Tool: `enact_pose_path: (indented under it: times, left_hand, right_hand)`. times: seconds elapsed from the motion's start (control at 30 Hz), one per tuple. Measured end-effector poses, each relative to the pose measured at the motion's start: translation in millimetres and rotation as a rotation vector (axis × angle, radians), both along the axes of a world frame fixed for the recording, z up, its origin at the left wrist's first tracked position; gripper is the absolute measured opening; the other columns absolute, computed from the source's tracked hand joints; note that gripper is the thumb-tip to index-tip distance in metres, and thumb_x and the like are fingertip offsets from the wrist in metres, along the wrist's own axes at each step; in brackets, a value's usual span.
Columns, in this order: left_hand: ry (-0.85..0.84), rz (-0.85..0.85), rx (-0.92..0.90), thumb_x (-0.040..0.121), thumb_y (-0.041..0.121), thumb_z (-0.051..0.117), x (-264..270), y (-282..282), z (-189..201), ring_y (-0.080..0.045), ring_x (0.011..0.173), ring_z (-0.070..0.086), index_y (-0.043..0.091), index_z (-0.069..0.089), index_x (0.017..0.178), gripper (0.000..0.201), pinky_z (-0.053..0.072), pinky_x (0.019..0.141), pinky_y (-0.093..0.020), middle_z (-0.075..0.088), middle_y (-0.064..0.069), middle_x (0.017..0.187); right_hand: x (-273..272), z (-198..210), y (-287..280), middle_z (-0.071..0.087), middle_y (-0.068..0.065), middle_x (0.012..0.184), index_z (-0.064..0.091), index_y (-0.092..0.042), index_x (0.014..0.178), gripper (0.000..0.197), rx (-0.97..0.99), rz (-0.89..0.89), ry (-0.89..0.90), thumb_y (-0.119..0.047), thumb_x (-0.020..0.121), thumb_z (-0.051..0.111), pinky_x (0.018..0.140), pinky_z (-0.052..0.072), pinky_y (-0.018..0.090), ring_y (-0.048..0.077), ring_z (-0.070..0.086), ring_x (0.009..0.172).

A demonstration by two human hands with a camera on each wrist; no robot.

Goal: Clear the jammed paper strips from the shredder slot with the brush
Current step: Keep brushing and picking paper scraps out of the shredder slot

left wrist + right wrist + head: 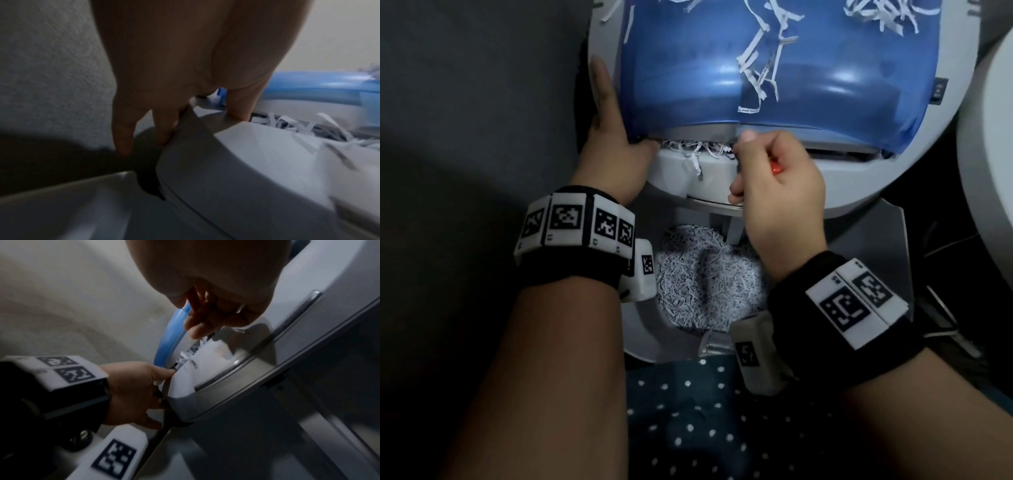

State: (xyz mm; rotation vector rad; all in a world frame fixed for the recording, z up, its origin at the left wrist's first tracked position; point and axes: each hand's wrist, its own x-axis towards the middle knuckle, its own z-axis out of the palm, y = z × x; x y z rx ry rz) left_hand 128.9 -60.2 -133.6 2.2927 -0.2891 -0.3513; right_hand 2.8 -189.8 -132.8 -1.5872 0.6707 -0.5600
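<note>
Left hand point(607, 135): lay flat, fingers straight, against the shredder point(709, 171) left edge.
Right hand point(774, 178): gripped the brush point(776, 168) at the slot's jammed paper strips point(698, 150).

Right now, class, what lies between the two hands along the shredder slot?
Head view: jammed paper strips fill the slot between the left hand and the right hand.
</note>
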Motion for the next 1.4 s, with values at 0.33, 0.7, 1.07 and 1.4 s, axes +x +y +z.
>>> enact_pose_path:
  times: [0.33, 0.7, 1.07, 1.4]
  left_hand:
    - [-0.032, 0.196, -0.027, 0.096, 0.02, 0.049, -26, -11, 2, -0.023, 0.098, 0.065, 0.043, -0.009, 0.155, 0.085, 0.048, 0.098, -0.036, 0.06, 0.003, 0.12]
    - [-0.035, 0.142, 0.014, 0.096, 0.018, 0.052, -21, -8, 7, -0.018, 0.105, 0.062, 0.04, -0.012, 0.155, 0.09, 0.045, 0.105, -0.037, 0.055, 0.0, 0.142]
    - [-0.029, 0.124, -0.001, 0.095, 0.021, 0.057, -17, -6, 7, -0.011, 0.116, 0.057, 0.039, -0.011, 0.155, 0.093, 0.042, 0.109, -0.037, 0.049, 0.007, 0.149]
    - [-0.016, 0.117, -0.009, 0.096, 0.019, 0.055, -18, -5, 9, -0.005, 0.102, 0.052, 0.04, -0.012, 0.155, 0.092, 0.04, 0.093, -0.022, 0.05, 0.003, 0.147]
  right_hand:
    - [-1, 3, 2, 0.053, 0.008, 0.061, 0.058, -0.005, 0.079, 0.035, 0.029, 0.006, -0.044, -0.037, 0.091, 0.055, 0.072, 0.052, 0.053, 0.042, 0.053, 0.068]
    - [-2, 7, 6, 0.058, 0.004, 0.055, 0.063, -0.007, 0.078, 0.038, -0.023, 0.076, -0.069, -0.038, 0.097, 0.053, 0.06, 0.047, 0.039, 0.03, 0.053, 0.056]
    - [-7, 16, 7, 0.059, 0.005, 0.06, 0.065, -0.008, 0.078, 0.034, -0.28, 0.206, -0.079, -0.032, 0.099, 0.054, 0.062, 0.048, 0.044, 0.023, 0.057, 0.058]
    - [-10, 15, 6, 0.063, 0.008, 0.067, 0.067, -0.009, 0.084, 0.029, -0.34, 0.259, -0.089, -0.031, 0.1, 0.055, 0.067, 0.05, 0.043, 0.024, 0.062, 0.066]
